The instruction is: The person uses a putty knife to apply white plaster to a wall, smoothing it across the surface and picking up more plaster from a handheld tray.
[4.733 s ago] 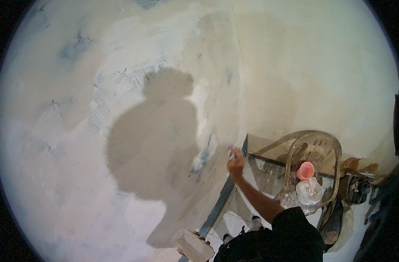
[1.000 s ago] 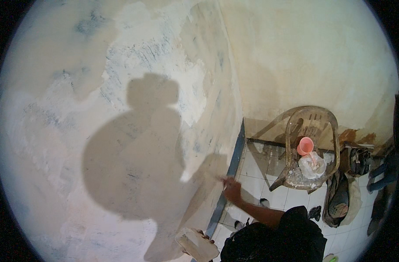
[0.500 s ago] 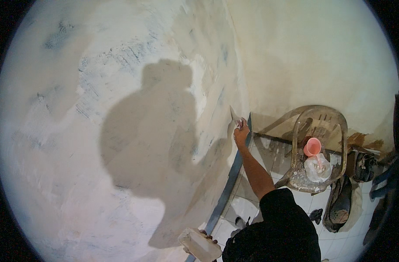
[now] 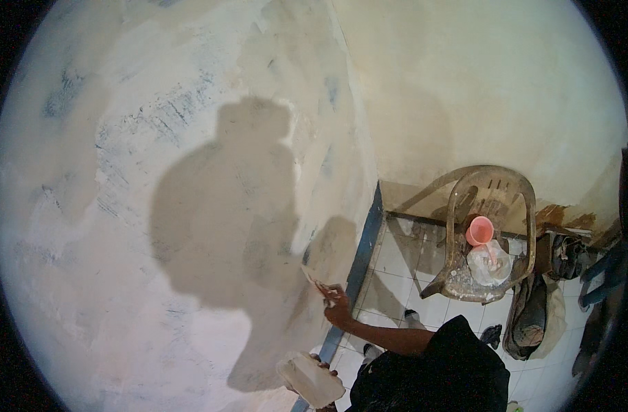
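Note:
My right hand (image 4: pixel 337 306) is closed around a putty knife (image 4: pixel 310 277), whose thin blade lies at or very near the patchy wall (image 4: pixel 190 240). Whether the blade touches is hard to tell. White and grey filler covers that wall, with bluish streaks showing through. Low down, my left hand (image 4: pixel 333 375) grips a pale, shallow rectangular tray (image 4: pixel 310 380) from its right side. Most of that palm is hidden behind the tray. My own shadow falls broadly across the wall's middle.
A dirty plastic chair (image 4: pixel 453 254) stands at the right, bearing a pink cup (image 4: pixel 479 231) and a clear plastic bag (image 4: pixel 490 268). Beside it an open dark bag (image 4: pixel 529 323) lies on white floor tiles (image 4: pixel 382 292). A blue strip (image 4: pixel 362 264) edges the wall's foot. A cream wall (image 4: pixel 478 89) meets the corner.
My right hand has come down and left from the corner along the wall, still holding the putty knife. The left hand and tray are nearly where they were. The view has shifted slightly.

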The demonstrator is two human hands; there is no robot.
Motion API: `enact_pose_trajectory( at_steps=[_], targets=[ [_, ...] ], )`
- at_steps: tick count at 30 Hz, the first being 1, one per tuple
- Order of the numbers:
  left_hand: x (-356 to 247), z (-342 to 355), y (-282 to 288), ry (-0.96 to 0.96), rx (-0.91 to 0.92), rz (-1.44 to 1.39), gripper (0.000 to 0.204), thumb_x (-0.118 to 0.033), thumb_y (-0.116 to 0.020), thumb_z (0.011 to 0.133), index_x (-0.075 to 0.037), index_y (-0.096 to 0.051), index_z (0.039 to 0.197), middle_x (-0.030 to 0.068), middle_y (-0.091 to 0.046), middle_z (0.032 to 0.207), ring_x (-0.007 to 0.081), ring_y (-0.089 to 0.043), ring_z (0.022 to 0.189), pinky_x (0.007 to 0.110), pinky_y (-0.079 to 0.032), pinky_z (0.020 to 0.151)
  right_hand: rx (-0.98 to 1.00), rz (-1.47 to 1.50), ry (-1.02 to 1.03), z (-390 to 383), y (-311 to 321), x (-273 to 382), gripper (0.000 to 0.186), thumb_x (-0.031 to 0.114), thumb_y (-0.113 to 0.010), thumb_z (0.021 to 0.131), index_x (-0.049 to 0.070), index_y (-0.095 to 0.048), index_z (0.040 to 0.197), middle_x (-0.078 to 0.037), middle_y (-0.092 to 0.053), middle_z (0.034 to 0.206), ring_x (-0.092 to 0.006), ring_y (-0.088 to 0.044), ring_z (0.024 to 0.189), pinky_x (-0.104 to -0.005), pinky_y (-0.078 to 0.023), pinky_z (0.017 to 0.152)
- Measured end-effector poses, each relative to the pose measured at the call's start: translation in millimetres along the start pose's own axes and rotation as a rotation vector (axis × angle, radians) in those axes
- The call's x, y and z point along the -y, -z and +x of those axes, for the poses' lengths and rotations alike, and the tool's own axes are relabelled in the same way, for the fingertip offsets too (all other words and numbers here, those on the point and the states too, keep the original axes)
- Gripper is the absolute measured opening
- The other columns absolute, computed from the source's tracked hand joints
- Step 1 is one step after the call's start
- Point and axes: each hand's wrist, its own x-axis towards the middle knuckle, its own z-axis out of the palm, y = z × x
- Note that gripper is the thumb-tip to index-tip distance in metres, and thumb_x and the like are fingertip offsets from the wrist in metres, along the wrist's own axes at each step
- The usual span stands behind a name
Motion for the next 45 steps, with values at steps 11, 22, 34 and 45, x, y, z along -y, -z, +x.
enact_pose_trajectory(
  at_steps=[11, 22, 34, 45],
  targets=[
    [9, -20, 25, -0.096, 0.092, 0.013, 0.087, -0.073, -0.048, 0.068, -0.010, -0.035, 0.127, 0.0168, -0.049, 0.110, 0.0376, -0.054, 0.087, 0.056, -0.043, 0.064, -0.379, -0.585, 0.016, 179, 51, -167, 0.039, 0.002, -0.054, 0.064, 0.005, -0.059, 0.103, -0.013, -0.058, 0.082, -0.0314, -0.054, 0.080, -0.0407, -0.040, 0.067],
    [-9, -26, 66, -0.145, 0.095, 0.106, 0.089, -0.078, -0.042, 0.067, -0.014, -0.034, 0.129, 0.0154, -0.050, 0.111, 0.0357, -0.054, 0.088, 0.053, -0.044, 0.063, 0.047, -0.539, 0.010, 58, -5, -59, 0.035, 0.002, -0.054, 0.073, 0.001, -0.055, 0.108, -0.016, -0.059, 0.081, -0.0287, -0.058, 0.076, -0.0326, -0.046, 0.065],
    [9, -35, 20, -0.129, 0.133, -0.104, 0.088, -0.075, -0.046, 0.068, -0.016, -0.032, 0.132, 0.0170, -0.042, 0.123, 0.0383, -0.053, 0.093, 0.057, -0.043, 0.068, -0.581, 0.275, -0.109, 196, 65, -168, 0.016, 0.003, -0.057, 0.076, -0.004, -0.062, 0.089, 0.002, -0.049, 0.063, -0.0070, -0.039, 0.043, -0.0236, -0.027, 0.036],
    [-4, -39, 23, -0.228, -0.132, 0.412, 0.081, -0.079, -0.040, 0.065, -0.015, -0.043, 0.113, 0.0078, -0.056, 0.092, 0.0263, -0.055, 0.064, 0.044, -0.044, 0.046, -0.474, -0.046, -0.291, 210, 22, -140, 0.040, -0.004, -0.046, 0.067, -0.005, -0.061, 0.104, -0.006, -0.063, 0.086, -0.0121, -0.056, 0.068, -0.0232, -0.045, 0.061]
  ],
)
